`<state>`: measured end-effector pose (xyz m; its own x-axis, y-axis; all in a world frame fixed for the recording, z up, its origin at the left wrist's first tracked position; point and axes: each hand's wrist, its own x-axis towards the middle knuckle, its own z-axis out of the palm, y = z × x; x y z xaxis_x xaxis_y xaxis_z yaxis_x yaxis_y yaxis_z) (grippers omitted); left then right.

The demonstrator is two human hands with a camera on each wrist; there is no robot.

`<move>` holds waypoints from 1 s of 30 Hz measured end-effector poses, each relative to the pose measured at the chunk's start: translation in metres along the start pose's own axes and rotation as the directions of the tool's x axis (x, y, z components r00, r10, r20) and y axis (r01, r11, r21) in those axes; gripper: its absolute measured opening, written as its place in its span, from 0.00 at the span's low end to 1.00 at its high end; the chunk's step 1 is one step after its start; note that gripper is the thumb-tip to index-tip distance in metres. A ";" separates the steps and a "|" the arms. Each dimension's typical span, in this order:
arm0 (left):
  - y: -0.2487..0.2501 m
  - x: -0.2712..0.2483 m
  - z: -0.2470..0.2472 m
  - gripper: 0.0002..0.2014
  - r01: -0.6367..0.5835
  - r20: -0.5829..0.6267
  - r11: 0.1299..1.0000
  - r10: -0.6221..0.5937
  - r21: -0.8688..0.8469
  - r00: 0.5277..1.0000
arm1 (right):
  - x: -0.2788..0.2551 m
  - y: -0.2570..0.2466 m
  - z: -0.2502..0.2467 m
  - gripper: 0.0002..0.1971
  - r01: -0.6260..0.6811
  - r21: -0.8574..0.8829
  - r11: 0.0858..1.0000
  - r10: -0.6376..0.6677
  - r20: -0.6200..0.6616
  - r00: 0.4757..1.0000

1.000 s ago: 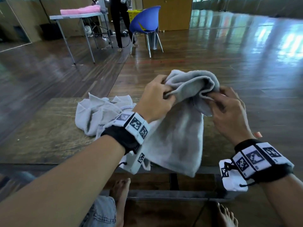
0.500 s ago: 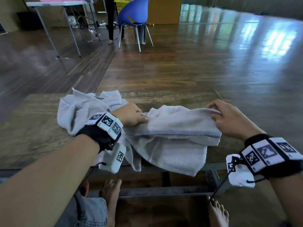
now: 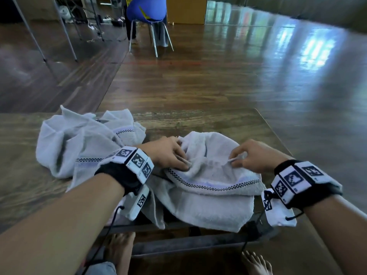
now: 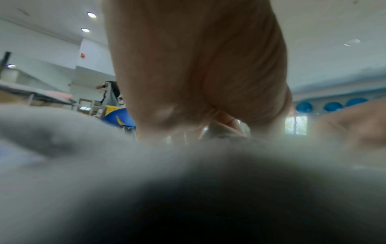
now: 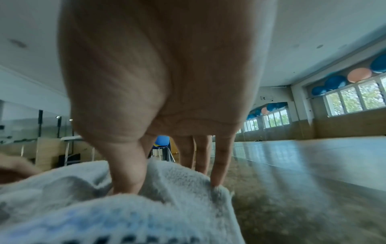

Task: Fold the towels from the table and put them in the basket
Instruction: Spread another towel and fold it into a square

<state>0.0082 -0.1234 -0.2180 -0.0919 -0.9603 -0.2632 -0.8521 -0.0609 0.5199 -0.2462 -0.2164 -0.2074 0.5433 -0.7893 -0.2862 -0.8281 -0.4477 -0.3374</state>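
Note:
A grey-white towel [image 3: 210,197] with a checkered band lies bunched on the wooden table [image 3: 29,187], and its near part hangs over the front edge. My left hand [image 3: 183,162] pinches a fold of it on the left. My right hand [image 3: 234,160] pinches another fold on the right, about a hand's width away. In the right wrist view the thumb and fingers [image 5: 217,165] close on the fluffy towel [image 5: 171,194]. The left wrist view shows my left hand [image 4: 198,74] above blurred towel cloth [image 4: 73,165]. A second crumpled towel [image 3: 79,143] lies to the left, under my left forearm.
The table's right edge [image 3: 278,135] runs close to my right hand. A blue chair [image 3: 147,10] and metal table legs [image 3: 65,32] stand far off on the wooden floor. My bare feet [image 3: 256,262] are below the table's front rail.
The towel came down from the air onto the table. My hands spread it wide, then moved back together and now pinch folds on its top.

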 end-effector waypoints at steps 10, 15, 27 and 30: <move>0.015 0.041 -0.035 0.20 -0.040 -0.279 0.992 0.072 0.120 0.958 | 0.048 -0.007 -0.050 0.08 0.098 0.022 0.995 -0.094 -0.141 0.985; 0.010 0.043 -0.068 0.11 -0.009 -0.888 0.992 0.120 0.129 0.443 | 0.061 -0.009 -0.067 0.09 0.268 0.194 0.944 0.027 -0.853 0.522; -0.014 0.028 -0.052 0.11 0.038 -0.779 0.979 -0.183 -0.200 0.599 | 0.061 0.026 -0.040 0.07 0.168 0.425 0.889 0.193 -0.683 0.704; -0.011 0.029 -0.053 0.11 -0.046 -0.783 0.953 -0.219 -0.301 0.582 | 0.065 0.029 -0.041 0.14 0.236 0.468 0.852 0.199 -0.705 0.681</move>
<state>0.0422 -0.1647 -0.1878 0.5371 -0.7583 0.3695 -0.6526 -0.0961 0.7515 -0.2404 -0.2974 -0.1986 0.1081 -0.9226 0.3702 -0.5128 -0.3708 -0.7743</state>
